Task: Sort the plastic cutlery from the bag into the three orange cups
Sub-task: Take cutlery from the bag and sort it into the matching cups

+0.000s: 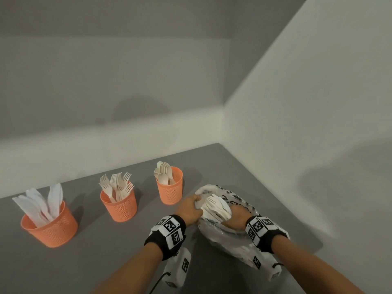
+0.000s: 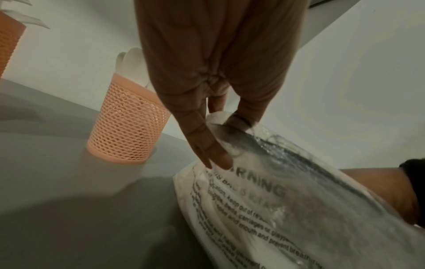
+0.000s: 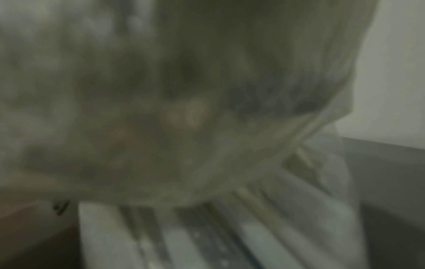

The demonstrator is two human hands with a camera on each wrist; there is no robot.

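Observation:
Three orange mesh cups stand on the grey table: a knife cup (image 1: 49, 224) at the left, a fork cup (image 1: 118, 204) in the middle, a spoon cup (image 1: 169, 187) on the right. A clear printed plastic bag (image 1: 230, 244) lies right of them. My left hand (image 1: 191, 206) pinches the bag's rim beside the spoon cup (image 2: 128, 123); in the left wrist view its fingers (image 2: 207, 142) hold the bag (image 2: 287, 209) there. My right hand (image 1: 236, 215) is inside the bag, gripping a bundle of white cutlery (image 1: 216, 205) with fork tines showing. In the blurred right wrist view only plastic film and pale handles (image 3: 230, 236) show.
White walls close off the table at the back and right, meeting in a corner just behind the bag. Bare grey tabletop (image 1: 106, 262) lies in front of the cups. The fork cup's side (image 2: 9, 45) shows at the left wrist view's edge.

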